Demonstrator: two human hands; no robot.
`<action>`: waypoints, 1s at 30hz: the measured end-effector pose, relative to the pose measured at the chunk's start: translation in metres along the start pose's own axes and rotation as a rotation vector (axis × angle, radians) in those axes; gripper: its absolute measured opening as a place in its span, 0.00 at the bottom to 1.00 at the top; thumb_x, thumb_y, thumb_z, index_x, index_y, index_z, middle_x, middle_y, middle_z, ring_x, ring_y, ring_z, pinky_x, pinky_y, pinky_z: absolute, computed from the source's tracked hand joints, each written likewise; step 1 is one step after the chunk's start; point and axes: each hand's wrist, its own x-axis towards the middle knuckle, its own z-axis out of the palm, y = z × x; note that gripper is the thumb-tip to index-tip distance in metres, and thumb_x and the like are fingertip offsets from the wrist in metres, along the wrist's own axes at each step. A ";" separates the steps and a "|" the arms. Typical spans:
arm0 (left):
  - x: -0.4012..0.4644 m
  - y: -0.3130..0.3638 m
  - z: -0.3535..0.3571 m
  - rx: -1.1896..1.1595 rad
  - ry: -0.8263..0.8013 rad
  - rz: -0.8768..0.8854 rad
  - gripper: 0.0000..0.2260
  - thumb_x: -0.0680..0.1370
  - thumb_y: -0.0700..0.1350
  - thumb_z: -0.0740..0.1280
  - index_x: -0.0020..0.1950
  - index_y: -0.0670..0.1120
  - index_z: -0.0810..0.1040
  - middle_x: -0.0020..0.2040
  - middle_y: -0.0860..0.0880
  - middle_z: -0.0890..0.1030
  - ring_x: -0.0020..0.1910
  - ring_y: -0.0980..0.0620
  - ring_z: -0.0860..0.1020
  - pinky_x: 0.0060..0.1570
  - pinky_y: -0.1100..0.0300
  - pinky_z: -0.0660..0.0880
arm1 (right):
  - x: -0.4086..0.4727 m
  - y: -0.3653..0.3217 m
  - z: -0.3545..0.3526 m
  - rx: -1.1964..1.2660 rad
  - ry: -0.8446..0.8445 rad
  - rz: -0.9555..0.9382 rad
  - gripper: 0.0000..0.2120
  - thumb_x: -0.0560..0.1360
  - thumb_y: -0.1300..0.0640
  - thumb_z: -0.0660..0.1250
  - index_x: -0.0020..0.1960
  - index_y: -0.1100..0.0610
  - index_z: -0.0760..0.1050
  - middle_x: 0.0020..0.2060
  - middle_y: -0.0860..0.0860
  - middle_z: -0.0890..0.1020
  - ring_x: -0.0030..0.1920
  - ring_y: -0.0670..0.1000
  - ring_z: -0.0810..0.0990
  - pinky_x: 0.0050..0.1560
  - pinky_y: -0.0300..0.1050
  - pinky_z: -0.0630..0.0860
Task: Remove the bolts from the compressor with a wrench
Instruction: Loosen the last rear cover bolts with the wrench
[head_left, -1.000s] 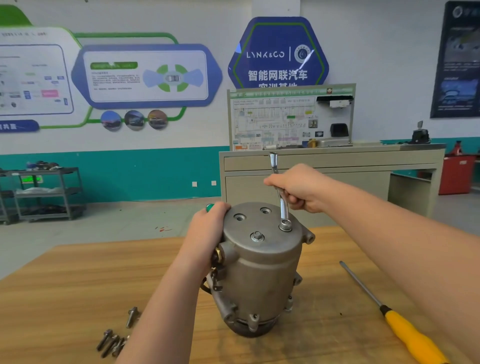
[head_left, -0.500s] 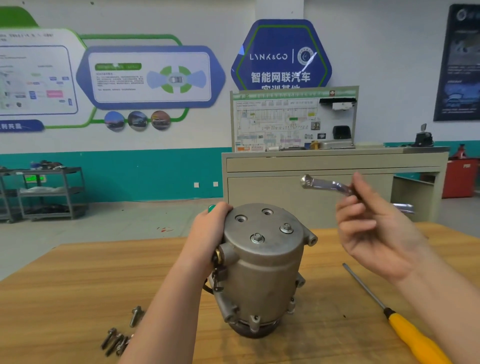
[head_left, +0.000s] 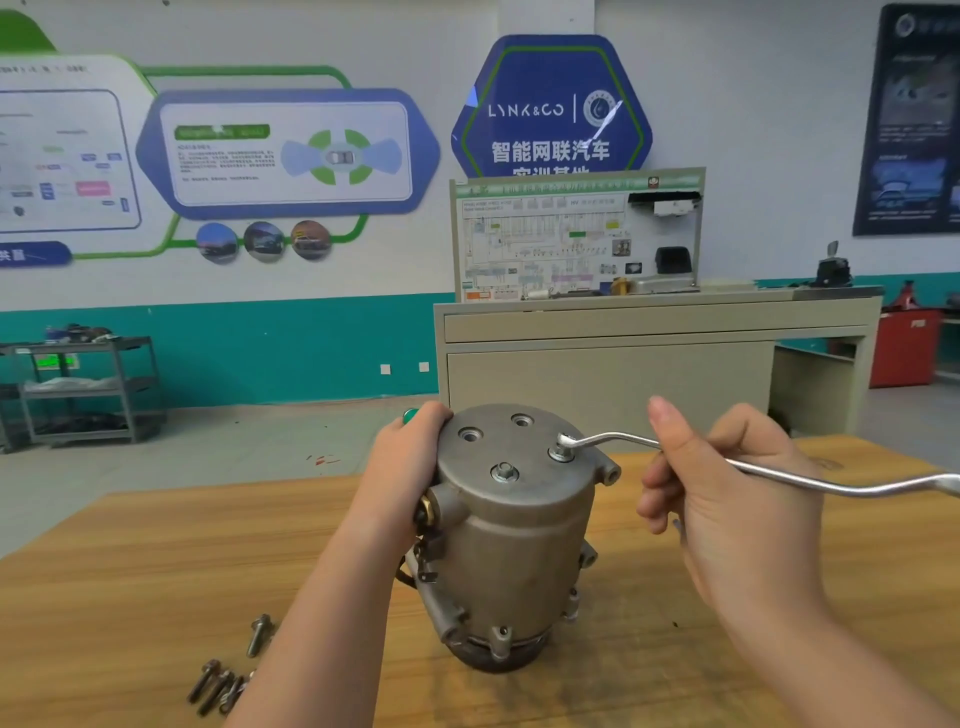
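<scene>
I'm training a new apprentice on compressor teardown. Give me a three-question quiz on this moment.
1. True or false: the wrench ring sits on a bolt on top of the compressor.
2. Which hand steadies the compressor? A) left hand B) right hand C) neither
3. Fill in: the removed bolts lie on the wooden ____.

Key: 1 true; 2 A; 3 table.
</scene>
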 end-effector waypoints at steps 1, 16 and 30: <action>0.000 0.000 0.000 -0.005 0.002 -0.002 0.11 0.78 0.49 0.62 0.47 0.43 0.79 0.36 0.46 0.78 0.24 0.57 0.75 0.25 0.63 0.69 | -0.002 -0.001 0.002 -0.032 0.001 -0.028 0.20 0.67 0.50 0.72 0.27 0.54 0.63 0.22 0.58 0.76 0.18 0.53 0.75 0.18 0.39 0.68; -0.001 -0.001 0.001 0.007 0.016 0.007 0.11 0.77 0.50 0.63 0.44 0.43 0.79 0.36 0.45 0.78 0.31 0.52 0.74 0.31 0.59 0.67 | -0.040 0.004 0.021 -0.573 0.009 -0.356 0.19 0.76 0.58 0.68 0.32 0.55 0.62 0.23 0.53 0.68 0.24 0.45 0.66 0.27 0.35 0.66; 0.000 -0.001 -0.006 -0.024 -0.034 0.016 0.12 0.79 0.50 0.63 0.48 0.42 0.81 0.39 0.44 0.80 0.35 0.49 0.76 0.35 0.58 0.70 | 0.090 0.010 0.023 0.030 -0.167 0.847 0.07 0.78 0.61 0.66 0.42 0.62 0.74 0.20 0.48 0.71 0.16 0.40 0.67 0.15 0.29 0.60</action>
